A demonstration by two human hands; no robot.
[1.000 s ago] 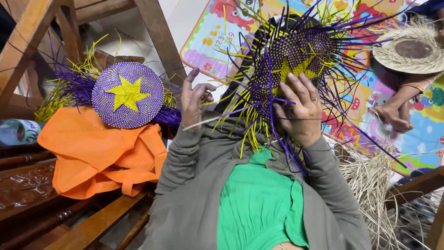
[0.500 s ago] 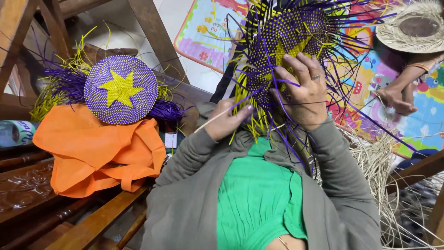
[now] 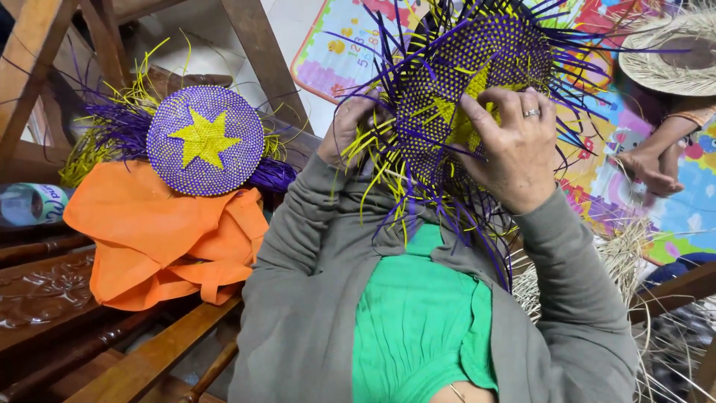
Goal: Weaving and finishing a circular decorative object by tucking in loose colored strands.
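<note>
Holding up a half-woven purple straw disc with a yellow star and loose strand ends (image 3: 470, 89) at chest height, over the grey cardigan (image 3: 313, 298). Right hand (image 3: 514, 149) clamped on its face; left hand (image 3: 347, 130) curled narrow around strands at the edge. Beside, a finished purple woven disc with yellow star (image 3: 205, 140) resting on orange cloth (image 3: 149, 231). Risk, likely: loose ends slipping free and unravelling if either grip slackens.

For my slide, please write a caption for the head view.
Both hands, left hand and right hand, hold an unfinished purple-and-yellow woven piece; a finished star disc lies on orange cloth.
</note>
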